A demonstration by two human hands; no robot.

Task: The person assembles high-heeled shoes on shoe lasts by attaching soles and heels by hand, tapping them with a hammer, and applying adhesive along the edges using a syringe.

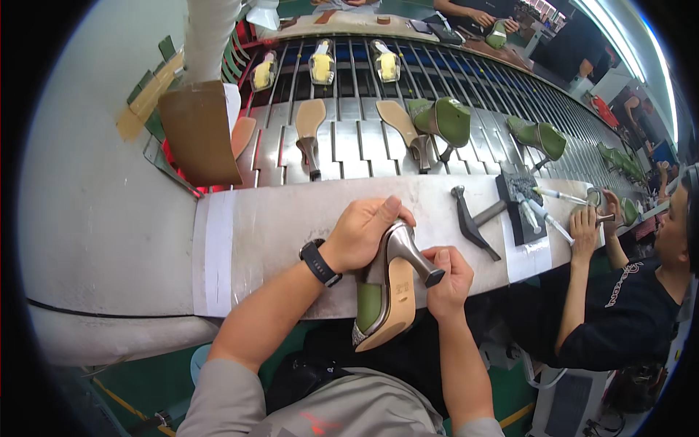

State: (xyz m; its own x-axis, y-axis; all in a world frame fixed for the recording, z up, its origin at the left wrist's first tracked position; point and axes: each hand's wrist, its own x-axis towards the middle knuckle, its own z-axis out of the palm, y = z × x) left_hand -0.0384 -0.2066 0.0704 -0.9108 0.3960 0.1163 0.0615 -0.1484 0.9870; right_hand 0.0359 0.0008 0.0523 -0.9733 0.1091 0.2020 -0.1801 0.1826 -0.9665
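- A long, pale table [269, 218].
- A high-heeled shoe [399, 295], over the table's near edge, bottom showing.
- Left hand [364, 231]: wrapped around the shoe's back end.
- Right hand [450, 280]: curled beside the heel tip [435, 277]; can't tell if it's touching.

Left hand [358, 234] curls, forearm [273, 309] slanting inward; right hand [450, 284] beside it, fingers bent.

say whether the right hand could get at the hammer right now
Likely yes: the hammer lies on the bench just beyond the right hand, with nothing visible between them.
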